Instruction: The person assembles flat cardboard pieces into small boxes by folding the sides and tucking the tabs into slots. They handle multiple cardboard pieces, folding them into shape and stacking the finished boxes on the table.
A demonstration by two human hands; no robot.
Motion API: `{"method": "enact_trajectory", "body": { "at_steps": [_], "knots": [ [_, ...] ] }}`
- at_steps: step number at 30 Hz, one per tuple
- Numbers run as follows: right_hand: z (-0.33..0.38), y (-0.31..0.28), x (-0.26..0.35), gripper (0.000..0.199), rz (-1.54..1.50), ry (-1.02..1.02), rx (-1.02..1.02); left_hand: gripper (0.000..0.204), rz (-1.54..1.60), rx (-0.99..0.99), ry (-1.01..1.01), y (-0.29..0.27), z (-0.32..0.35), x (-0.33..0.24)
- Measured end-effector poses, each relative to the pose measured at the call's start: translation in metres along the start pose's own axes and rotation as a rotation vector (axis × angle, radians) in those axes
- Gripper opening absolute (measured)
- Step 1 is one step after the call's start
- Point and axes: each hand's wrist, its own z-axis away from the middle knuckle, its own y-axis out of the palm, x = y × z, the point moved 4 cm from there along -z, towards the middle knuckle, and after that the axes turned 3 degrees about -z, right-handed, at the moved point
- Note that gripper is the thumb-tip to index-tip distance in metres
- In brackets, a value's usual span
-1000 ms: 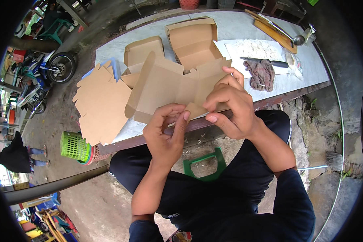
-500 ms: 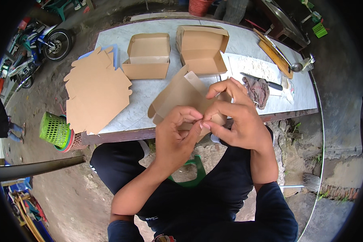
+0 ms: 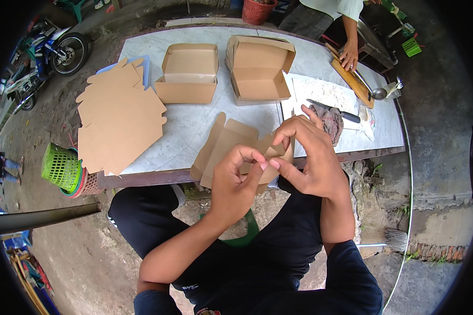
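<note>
since a second ago the flat cardboard blank (image 3: 231, 149) has come down off the tabletop toward my lap edge and its sides are now creased up, so the fold looks partway in, not closed yet. my left hand (image 3: 236, 181) pinches a flap with fingers curled tight, my right hand (image 3: 305, 157) pinches the neighbouring flap, both narrow and touching the blank at the near edge of the marble-look table (image 3: 194, 126). material is plain brown matte card, stiff, die-cut with notched tabs. a stack of flat blanks (image 3: 118, 118) lies left, two folded open boxes (image 3: 189, 71) (image 3: 260, 68) sit behind. a knife (image 3: 333, 111) rests beside a dark rag (image 3: 328, 121) on the right.
</note>
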Motion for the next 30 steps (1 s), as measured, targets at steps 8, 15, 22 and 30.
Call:
{"method": "enact_trajectory", "body": {
  "at_steps": [8,15,22,30],
  "knots": [
    [0.001,0.007,-0.014,0.030,-0.194,0.073,0.118,0.005,0.159,0.022,-0.038,0.002,0.007,0.013],
    [-0.001,0.022,-0.012,0.043,-0.206,0.028,0.082,0.009,0.358,-0.016,-0.036,0.010,0.006,0.014],
    [0.000,0.021,-0.022,0.046,-0.282,0.014,0.151,0.014,0.482,-0.028,-0.075,0.014,0.009,0.017],
    [-0.003,0.017,-0.017,0.043,-0.289,-0.022,0.141,0.013,0.619,-0.009,-0.086,0.014,0.008,0.014]
  ]
}}
